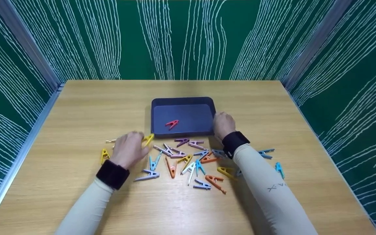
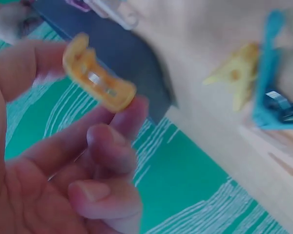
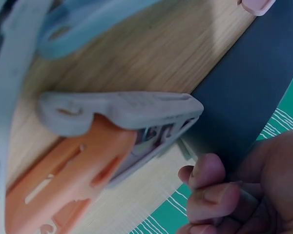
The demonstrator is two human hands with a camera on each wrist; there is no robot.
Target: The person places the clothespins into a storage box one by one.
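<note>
My left hand (image 1: 129, 149) pinches a yellow clothespin (image 1: 148, 139) between thumb and fingertips, near the front left corner of the dark tray (image 1: 183, 133). In the left wrist view the yellow clothespin (image 2: 98, 78) shows end-on, its metal spring visible. At the tray's right side, my right hand (image 1: 224, 125) grips the wall; in the right wrist view its curled fingers (image 3: 212, 195) meet the tray's edge, the thumb partly hidden. A red clothespin (image 1: 172, 124) lies inside the tray.
Many coloured clothespins lie scattered in front of the tray, among them an orange one (image 1: 171, 167), a purple one (image 1: 182, 141) and a blue one (image 1: 266, 153). Another yellow clothespin (image 1: 104, 155) is left of my left hand. Green walls with white lines enclose the wooden table (image 1: 109, 98).
</note>
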